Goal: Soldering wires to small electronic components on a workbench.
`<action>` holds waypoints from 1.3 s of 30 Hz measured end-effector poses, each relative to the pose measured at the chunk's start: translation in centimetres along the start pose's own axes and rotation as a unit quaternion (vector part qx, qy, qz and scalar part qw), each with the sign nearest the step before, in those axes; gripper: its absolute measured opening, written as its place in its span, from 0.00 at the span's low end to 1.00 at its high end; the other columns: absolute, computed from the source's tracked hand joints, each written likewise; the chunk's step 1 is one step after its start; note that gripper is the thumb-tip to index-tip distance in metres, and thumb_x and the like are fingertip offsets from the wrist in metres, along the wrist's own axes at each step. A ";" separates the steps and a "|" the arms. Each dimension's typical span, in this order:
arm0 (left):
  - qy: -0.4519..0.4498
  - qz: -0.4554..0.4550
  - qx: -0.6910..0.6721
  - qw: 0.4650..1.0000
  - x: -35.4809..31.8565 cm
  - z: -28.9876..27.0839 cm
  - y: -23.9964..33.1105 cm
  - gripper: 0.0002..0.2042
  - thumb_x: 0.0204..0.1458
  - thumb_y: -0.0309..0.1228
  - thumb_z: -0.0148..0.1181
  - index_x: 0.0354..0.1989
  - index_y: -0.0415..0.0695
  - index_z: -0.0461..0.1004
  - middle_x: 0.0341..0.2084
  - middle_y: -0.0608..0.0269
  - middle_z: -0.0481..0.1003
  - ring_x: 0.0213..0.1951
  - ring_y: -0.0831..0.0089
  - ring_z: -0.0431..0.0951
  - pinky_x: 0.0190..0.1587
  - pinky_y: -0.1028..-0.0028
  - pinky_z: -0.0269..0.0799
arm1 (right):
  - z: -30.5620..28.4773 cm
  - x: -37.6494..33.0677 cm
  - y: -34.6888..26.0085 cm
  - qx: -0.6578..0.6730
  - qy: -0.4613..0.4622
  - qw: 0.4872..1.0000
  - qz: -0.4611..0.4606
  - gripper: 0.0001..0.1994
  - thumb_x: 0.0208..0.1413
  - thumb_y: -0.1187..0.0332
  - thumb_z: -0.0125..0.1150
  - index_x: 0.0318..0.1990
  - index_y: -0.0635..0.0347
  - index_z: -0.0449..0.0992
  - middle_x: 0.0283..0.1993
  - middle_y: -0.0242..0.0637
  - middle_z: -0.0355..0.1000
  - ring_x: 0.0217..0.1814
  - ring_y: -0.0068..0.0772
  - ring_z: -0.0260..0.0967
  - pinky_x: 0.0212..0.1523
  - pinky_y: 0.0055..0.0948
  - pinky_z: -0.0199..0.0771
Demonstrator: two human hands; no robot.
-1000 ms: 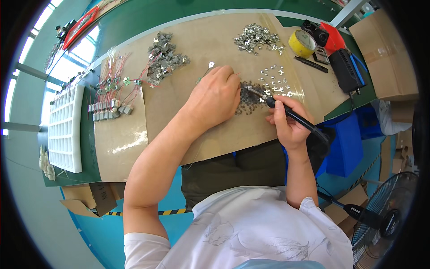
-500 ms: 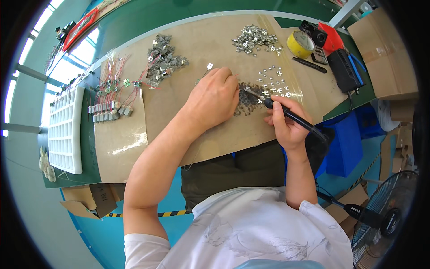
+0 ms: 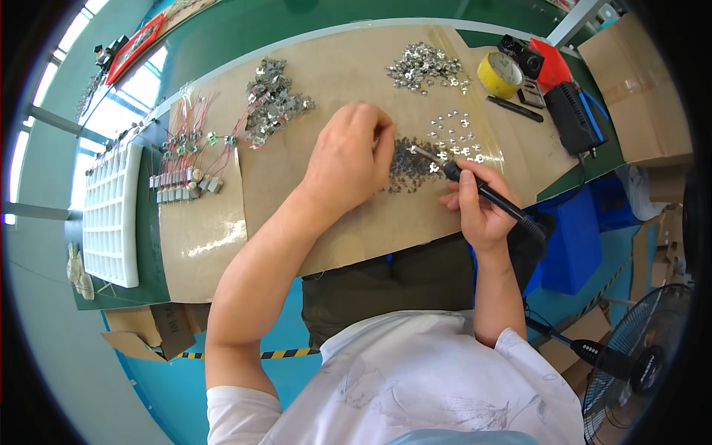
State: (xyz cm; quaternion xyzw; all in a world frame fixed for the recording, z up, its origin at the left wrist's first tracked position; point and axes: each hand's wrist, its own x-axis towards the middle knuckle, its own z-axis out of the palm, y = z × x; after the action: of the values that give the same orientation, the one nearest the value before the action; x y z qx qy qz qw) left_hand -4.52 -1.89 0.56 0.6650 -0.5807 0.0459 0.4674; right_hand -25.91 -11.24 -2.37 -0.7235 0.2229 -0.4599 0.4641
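Note:
My right hand point(image 3: 486, 211) grips the black handle of a soldering iron point(image 3: 482, 191). Its thin metal tip points left over a heap of small dark metal pieces point(image 3: 408, 174). Left of that heap, my left hand point(image 3: 348, 152) is closed above the brown sheet, thumb and fingers pressed together. What those fingers hold, if anything, is hidden behind the back of the hand. Small shiny metal clips point(image 3: 461, 137) lie spread out just beyond the iron.
Further away are a pile of silvery parts point(image 3: 424, 67) and a grey pile point(image 3: 274, 100). Wired small motors point(image 3: 182, 182) and a white gridded tray point(image 3: 111, 215) lie left. Yellow tape point(image 3: 499, 74), a black pen-like stick point(image 3: 515, 108) and a black box point(image 3: 572, 119) stand right.
My left hand has turned and shifted slightly left, away from the iron's tip. A small white piece and a thin wire seen beside it are now out of sight. My right hand barely moved.

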 end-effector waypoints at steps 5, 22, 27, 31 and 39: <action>0.011 -0.222 -0.176 0.959 0.5 -0.9 1.0 0.10 0.65 0.18 0.53 0.48 0.37 0.80 0.32 0.56 0.80 0.26 0.69 0.78 0.31 0.71 0.76 | -0.1 0.1 0.2 0.008 0.001 1.000 -0.002 0.08 0.66 0.76 0.65 0.48 0.70 0.82 0.34 0.38 0.80 0.27 0.21 0.80 0.28 0.19 0.81; -0.085 -0.025 0.127 0.988 -0.2 0.4 -0.6 0.05 0.59 0.27 0.65 0.41 0.43 0.83 0.36 0.54 0.81 0.37 0.50 0.82 0.42 0.58 0.79 | 0.1 0.2 0.2 0.010 0.012 1.000 -0.011 0.07 0.65 0.76 0.66 0.48 0.69 0.82 0.31 0.35 0.80 0.25 0.18 0.78 0.26 0.17 0.78; -0.092 -0.045 0.070 0.992 -0.4 0.4 -0.2 0.04 0.59 0.25 0.64 0.40 0.43 0.83 0.35 0.54 0.80 0.37 0.52 0.82 0.41 0.58 0.79 | 0.1 0.1 0.4 0.004 0.016 1.000 -0.015 0.07 0.65 0.76 0.66 0.48 0.69 0.82 0.31 0.35 0.80 0.25 0.19 0.78 0.26 0.17 0.78; -0.094 -0.004 0.093 0.991 -0.6 0.3 -0.3 0.03 0.59 0.27 0.65 0.39 0.43 0.82 0.34 0.54 0.79 0.37 0.51 0.81 0.41 0.58 0.79 | 0.0 0.3 0.3 0.000 0.011 1.000 -0.021 0.07 0.64 0.76 0.66 0.48 0.69 0.82 0.31 0.35 0.80 0.25 0.19 0.78 0.26 0.17 0.78; -0.125 0.005 0.120 0.985 -0.5 0.1 0.2 0.03 0.59 0.27 0.64 0.36 0.41 0.81 0.35 0.54 0.77 0.39 0.50 0.81 0.43 0.58 0.79 | -0.1 0.4 -0.2 -0.021 -0.007 1.000 -0.008 0.07 0.64 0.76 0.67 0.46 0.68 0.83 0.32 0.34 0.80 0.26 0.19 0.79 0.26 0.16 0.77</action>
State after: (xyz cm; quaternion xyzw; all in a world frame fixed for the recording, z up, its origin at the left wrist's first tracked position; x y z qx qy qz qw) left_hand -4.86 -1.55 0.30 0.7138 -0.6282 0.0337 0.3079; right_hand -25.83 -11.52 -2.02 -0.7381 0.2236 -0.4537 0.4465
